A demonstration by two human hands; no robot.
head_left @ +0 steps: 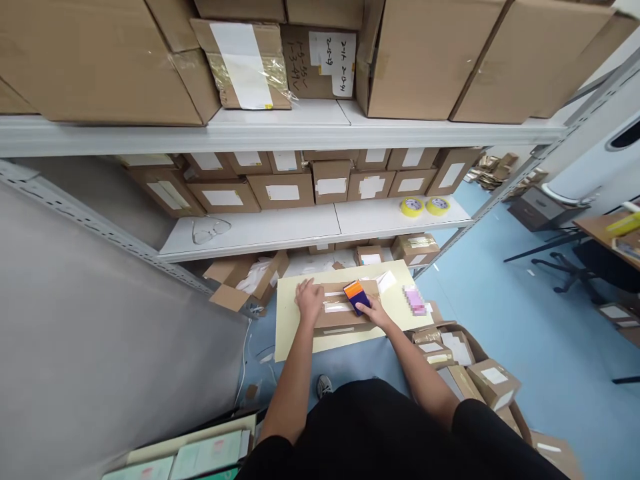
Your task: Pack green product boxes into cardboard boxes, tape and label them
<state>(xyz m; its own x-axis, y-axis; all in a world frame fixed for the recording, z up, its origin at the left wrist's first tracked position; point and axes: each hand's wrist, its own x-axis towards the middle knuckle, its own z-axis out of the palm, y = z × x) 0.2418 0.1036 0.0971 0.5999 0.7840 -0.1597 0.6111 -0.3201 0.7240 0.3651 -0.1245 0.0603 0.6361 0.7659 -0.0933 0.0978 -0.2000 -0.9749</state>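
A closed cardboard box lies on a pale yellow board, with white strips and clear tape across its top. My left hand grips the box's left end, fingers bent around the upper edge. My right hand is closed on a small dark blue and orange box, held tilted over the right part of the cardboard box. Its thumb lies across the lower end of the small box. White paper sits behind my right hand, and a blurred pink item lies at the board's right side.
Metal shelving with labelled cartons rises in front. Two yellow tape rolls and eyeglasses rest on the middle shelf. An open carton stands left of the board. At my right is a container of small boxes.
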